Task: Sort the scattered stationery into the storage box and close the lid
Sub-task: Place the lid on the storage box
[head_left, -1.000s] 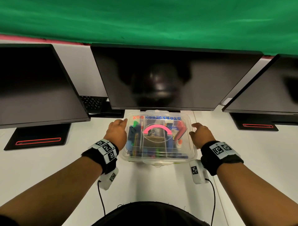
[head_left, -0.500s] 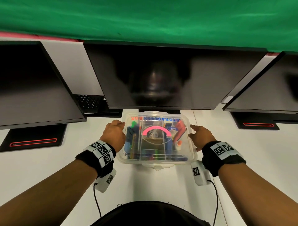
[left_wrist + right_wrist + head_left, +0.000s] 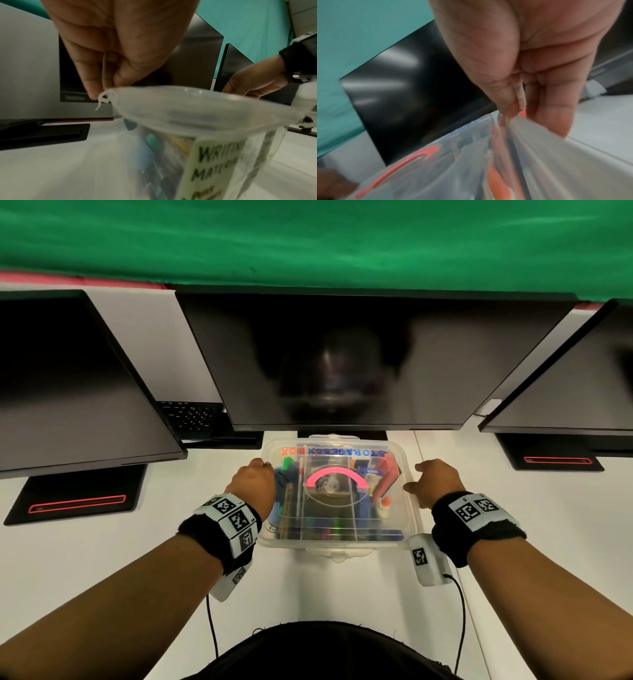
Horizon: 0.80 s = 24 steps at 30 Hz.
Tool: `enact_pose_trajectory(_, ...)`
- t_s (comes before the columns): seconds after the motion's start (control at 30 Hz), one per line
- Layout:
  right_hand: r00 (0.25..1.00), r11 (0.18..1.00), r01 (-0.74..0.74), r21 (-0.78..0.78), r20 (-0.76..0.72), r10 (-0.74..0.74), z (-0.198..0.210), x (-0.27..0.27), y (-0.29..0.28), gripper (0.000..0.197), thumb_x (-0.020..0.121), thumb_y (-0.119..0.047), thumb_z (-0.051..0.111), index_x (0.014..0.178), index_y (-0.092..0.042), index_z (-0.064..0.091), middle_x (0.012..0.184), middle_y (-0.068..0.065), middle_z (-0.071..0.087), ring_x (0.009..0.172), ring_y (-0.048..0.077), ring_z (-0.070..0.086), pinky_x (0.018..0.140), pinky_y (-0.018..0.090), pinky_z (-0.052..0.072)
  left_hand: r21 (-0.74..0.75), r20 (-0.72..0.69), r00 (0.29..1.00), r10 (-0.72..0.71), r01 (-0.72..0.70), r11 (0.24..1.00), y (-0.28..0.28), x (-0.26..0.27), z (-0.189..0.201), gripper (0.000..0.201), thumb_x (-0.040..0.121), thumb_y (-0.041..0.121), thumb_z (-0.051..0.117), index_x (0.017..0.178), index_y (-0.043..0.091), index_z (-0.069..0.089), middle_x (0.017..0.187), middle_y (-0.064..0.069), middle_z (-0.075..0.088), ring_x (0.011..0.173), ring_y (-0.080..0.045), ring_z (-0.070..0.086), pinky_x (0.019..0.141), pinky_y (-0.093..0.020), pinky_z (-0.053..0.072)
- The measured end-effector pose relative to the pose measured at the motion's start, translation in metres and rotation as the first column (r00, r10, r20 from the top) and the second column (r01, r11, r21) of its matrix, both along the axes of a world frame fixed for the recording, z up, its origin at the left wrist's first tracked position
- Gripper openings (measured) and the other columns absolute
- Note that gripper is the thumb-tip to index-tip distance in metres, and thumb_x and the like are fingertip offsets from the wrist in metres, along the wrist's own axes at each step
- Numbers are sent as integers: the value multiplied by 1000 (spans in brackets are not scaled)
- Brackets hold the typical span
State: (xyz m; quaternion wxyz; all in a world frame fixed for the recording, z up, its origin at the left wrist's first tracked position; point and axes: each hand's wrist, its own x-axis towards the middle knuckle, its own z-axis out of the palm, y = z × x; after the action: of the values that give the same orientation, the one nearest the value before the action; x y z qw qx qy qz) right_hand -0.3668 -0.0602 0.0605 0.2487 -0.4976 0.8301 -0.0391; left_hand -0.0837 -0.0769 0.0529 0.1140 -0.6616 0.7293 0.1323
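While left hand (image 3: 253, 484), right hand (image 3: 434, 481) pinch lid (image 3: 334, 452), it covers storage box (image 3: 214, 162).

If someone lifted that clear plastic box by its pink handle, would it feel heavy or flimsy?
Likely fairly heavy for its size: the box looks packed with pens and markers. Its thin clear lid probably flexes a bit, so the handle may bow it upward. The smooth plastic would probably slide easily on the white desk.

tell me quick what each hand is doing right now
Left hand: fingers pinch the left rim of the lid.
Right hand: thumb and fingers pinch the lid's right rim.
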Motion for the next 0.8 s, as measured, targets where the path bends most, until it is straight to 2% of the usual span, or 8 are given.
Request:
enact_pose_trajectory(0.07,990,997,73,-8,121,-71,0,-3,0,49,83,-17,68,128,-3,52,116,18,66,93,33,69,91,38,54,0,-44,999,16,-16,1000,0,2,0,47,88,2,48,135,7,43,140,-12,38,125,-27,48,103,-32,41)
enact_pose_trajectory(0.13,991,999,53,-12,123,-51,2,-2,-1,47,83,-15,67,127,-5,54,116,18,66,94,33,69,90,38,54,-9,-111,993,42,-43,999,-1,5,2,50,88,1,48,136,9,41,141,-11,38,124,-27,50,102,-32,42)
enact_pose_trajectory(0.27,984,986,-144,80,-97,152,7,5,-7,37,90,-17,58,124,-4,53,122,16,61,110,31,61,94,34,50,-8,-201,980,18,-20,1000,1,8,4,64,87,2,50,145,15,26,149,-10,31,134,-28,39,109,-35,38)
enact_pose_trajectory(0.33,946,967,-219,129,-213,243,13,13,-13,35,92,-22,54,122,-4,52,125,16,58,113,31,58,94,34,47,-101,-179,975,-133,117,988,6,6,5,63,88,9,50,145,17,26,154,-8,24,142,-27,25,116,-37,29)
enact_pose_trajectory(0.4,912,947,-295,124,-259,318,19,25,-23,46,88,-32,57,125,-7,49,127,15,53,113,32,55,94,37,47,-200,-151,907,-393,361,911,14,1,5,55,92,26,48,144,21,31,155,-6,25,145,-25,18,119,-37,19)
enact_pose_trajectory(0.5,835,864,-498,78,-226,502,18,45,-40,62,79,-38,67,131,-13,45,134,14,48,118,31,52,100,36,44,-133,-112,736,-668,655,744,31,-12,-1,66,89,55,44,145,23,28,156,-3,23,146,-23,14,121,-41,12)
enact_pose_trajectory(0.67,711,726,-641,250,-162,684,17,72,-65,105,72,-38,77,150,-14,12,159,6,10,146,29,15,120,40,18,-27,-99,741,-664,665,746,41,-26,-17,90,82,68,44,150,25,2,160,2,5,148,-18,2,118,-38,-7)
enact_pose_trajectory(0.8,712,708,-645,288,-110,693,20,80,-77,113,65,-29,84,150,-10,11,157,6,21,143,23,25,118,32,24,-25,-72,742,-666,667,745,41,-28,-22,88,84,66,41,150,25,-2,160,1,2,148,-18,-1,115,-36,-13)
